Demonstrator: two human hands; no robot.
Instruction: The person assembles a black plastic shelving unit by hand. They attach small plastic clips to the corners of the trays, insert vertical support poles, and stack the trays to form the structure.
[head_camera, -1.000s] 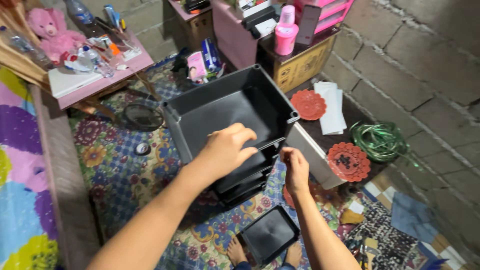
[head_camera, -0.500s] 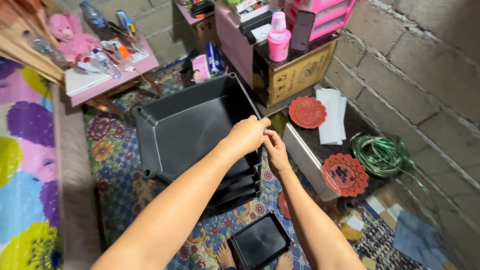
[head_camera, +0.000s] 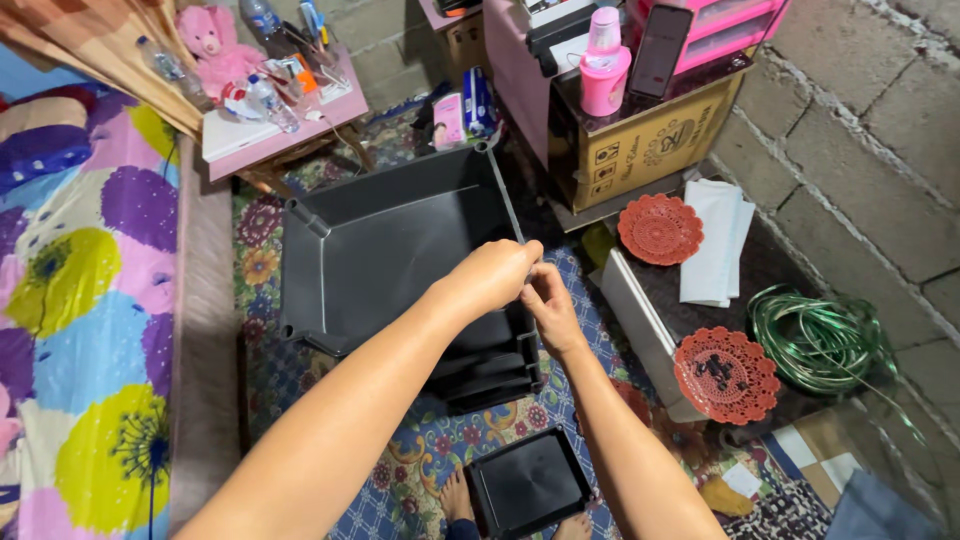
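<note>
Black plastic tray (head_camera: 400, 245): tops a stack of like trays on the patterned mat (head_camera: 420, 455), near-right corner raised to both hands | left hand (head_camera: 492, 275), right hand (head_camera: 543, 300): together, fingers pinched at that corner, apparently steadying it | smaller black tray (head_camera: 527, 482): lies apart near the feet.

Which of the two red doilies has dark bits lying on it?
The nearer red doily, beside the green wire coil; the farther red doily, next to the white cloth, is bare.
</note>
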